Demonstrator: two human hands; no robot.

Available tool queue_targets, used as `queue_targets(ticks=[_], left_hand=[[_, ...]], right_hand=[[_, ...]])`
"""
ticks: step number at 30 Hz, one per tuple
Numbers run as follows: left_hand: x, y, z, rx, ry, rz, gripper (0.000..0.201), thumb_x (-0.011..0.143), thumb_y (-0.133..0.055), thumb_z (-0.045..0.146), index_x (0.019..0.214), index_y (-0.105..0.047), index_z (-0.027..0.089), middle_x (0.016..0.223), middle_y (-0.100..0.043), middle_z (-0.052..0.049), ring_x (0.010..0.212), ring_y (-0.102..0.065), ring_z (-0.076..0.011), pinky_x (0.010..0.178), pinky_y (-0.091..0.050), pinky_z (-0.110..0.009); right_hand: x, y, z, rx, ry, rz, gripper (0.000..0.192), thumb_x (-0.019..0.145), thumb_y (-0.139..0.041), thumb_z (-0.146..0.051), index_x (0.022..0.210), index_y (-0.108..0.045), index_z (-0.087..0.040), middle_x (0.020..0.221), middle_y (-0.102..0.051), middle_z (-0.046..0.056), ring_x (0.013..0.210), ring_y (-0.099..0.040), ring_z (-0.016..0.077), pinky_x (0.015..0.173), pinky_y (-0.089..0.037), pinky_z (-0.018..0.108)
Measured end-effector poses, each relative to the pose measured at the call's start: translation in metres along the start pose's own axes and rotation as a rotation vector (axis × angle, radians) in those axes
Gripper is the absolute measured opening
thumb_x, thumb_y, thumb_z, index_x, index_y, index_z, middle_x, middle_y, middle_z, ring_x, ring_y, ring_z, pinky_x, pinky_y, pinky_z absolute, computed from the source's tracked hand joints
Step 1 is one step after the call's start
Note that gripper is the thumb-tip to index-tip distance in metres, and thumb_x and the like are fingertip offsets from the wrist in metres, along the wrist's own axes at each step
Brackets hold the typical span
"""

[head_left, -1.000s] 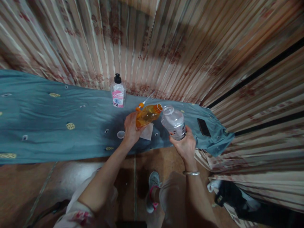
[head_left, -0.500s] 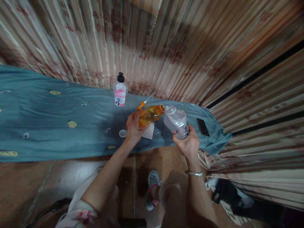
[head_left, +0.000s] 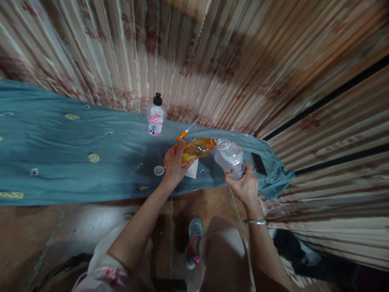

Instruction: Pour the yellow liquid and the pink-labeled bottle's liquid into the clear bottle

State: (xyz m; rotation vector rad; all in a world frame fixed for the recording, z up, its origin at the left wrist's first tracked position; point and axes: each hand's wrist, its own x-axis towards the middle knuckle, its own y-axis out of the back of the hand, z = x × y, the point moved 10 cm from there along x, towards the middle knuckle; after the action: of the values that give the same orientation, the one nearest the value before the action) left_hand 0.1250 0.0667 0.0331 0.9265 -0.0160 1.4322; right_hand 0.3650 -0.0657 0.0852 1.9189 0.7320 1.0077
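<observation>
My left hand (head_left: 176, 164) is wrapped round an orange see-through bottle (head_left: 199, 148), tipped so that its uncapped neck points right. A clear plastic bottle (head_left: 230, 160) with a printed label is gripped in my right hand (head_left: 247, 184), leaning to the left. The two open mouths meet or nearly meet; whether liquid passes between them I cannot tell. Just behind the orange bottle lies an orange pump head (head_left: 181, 136) with a thin clear tube. A round translucent cap (head_left: 159, 170) rests left of my left hand. Partly under the orange bottle is a white piece of paper (head_left: 192, 169).
A clear bottle with a pink label and black top (head_left: 156, 117) stands at the back of the cloth-covered surface (head_left: 118, 150). Toward the right end lies a black phone (head_left: 259, 163). Pleated curtains (head_left: 182, 52) hang behind and to the right.
Both hands and their bottles have shifted slightly right. The orange bottle is a little more level, its neck still at the clear bottle's mouth.
</observation>
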Motion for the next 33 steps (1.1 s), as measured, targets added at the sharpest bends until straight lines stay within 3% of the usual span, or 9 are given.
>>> queue_targets(ticks=[14, 33], left_hand=[[0.0, 0.001, 0.003, 0.004, -0.015, 0.007, 0.06, 0.077, -0.07, 0.035, 0.129, -0.046, 0.018, 0.123, -0.055, -0.014, 0.112, -0.049, -0.0316, 0.095, -0.04, -0.047], [0.0, 0.001, 0.001, 0.007, 0.0, 0.001, 0.054, 0.08, -0.065, 0.035, 0.128, -0.048, 0.018, 0.122, -0.056, -0.014, 0.11, -0.051, -0.0314, 0.093, -0.042, -0.047]], right_hand=[[-0.004, 0.006, -0.001, -0.013, 0.027, 0.007, 0.077, 0.061, -0.065, -0.058, 0.121, -0.052, -0.012, 0.097, -0.068, 0.013, 0.086, -0.065, 0.0292, 0.074, -0.05, 0.038], [0.006, 0.019, -0.006, -0.115, 0.118, -0.01, 0.077, 0.063, -0.064, -0.059, 0.122, -0.05, -0.012, 0.104, -0.066, 0.015, 0.093, -0.063, 0.03, 0.078, -0.049, 0.038]])
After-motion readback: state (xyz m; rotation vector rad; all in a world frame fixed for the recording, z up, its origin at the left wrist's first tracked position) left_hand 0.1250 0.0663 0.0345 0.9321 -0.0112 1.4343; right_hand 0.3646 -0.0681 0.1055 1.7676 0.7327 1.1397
